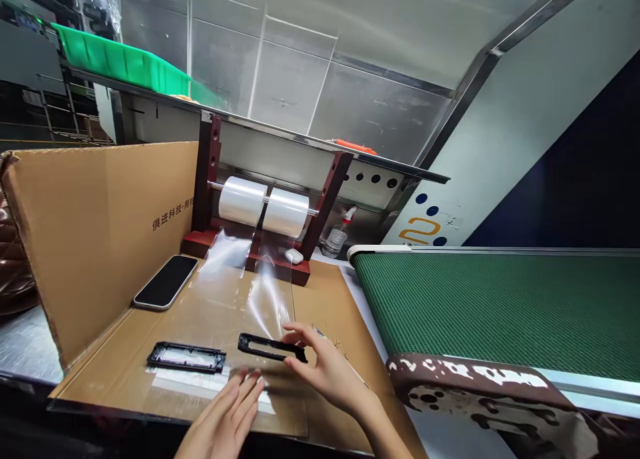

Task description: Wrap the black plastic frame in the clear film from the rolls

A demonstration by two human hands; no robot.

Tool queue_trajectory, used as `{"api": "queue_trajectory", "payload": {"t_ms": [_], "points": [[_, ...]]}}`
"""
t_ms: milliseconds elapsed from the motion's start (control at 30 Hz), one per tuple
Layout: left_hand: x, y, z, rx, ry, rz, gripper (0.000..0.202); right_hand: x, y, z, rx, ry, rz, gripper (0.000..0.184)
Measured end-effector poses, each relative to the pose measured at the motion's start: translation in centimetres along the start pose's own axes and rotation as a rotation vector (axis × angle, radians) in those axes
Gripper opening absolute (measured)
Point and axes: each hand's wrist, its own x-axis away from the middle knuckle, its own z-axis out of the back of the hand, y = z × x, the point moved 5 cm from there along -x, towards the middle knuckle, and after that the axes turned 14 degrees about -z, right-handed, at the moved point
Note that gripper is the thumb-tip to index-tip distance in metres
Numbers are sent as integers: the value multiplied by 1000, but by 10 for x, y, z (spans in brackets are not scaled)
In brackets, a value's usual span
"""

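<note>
My right hand [327,369] pinches the black frame [271,347], whose long axis runs leftward at lower centre, nearer than my flat, empty left hand [227,415].

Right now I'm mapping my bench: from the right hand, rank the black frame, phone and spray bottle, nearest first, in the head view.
From the right hand:
1. Black frame, at its fingertips.
2. Phone, far left by the cardboard.
3. Spray bottle, back behind the film rolls.
</note>
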Motion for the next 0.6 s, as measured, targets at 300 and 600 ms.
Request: {"api": "queue_trajectory", "payload": {"t_ms": [300, 600], "points": [[-30, -5, -15, 123, 122, -131, 25, 4, -3, 10, -16, 29, 39, 44], [-13, -5, 15, 67, 91, -201, 15, 26, 3, -10, -14, 50, 102, 43]]}}
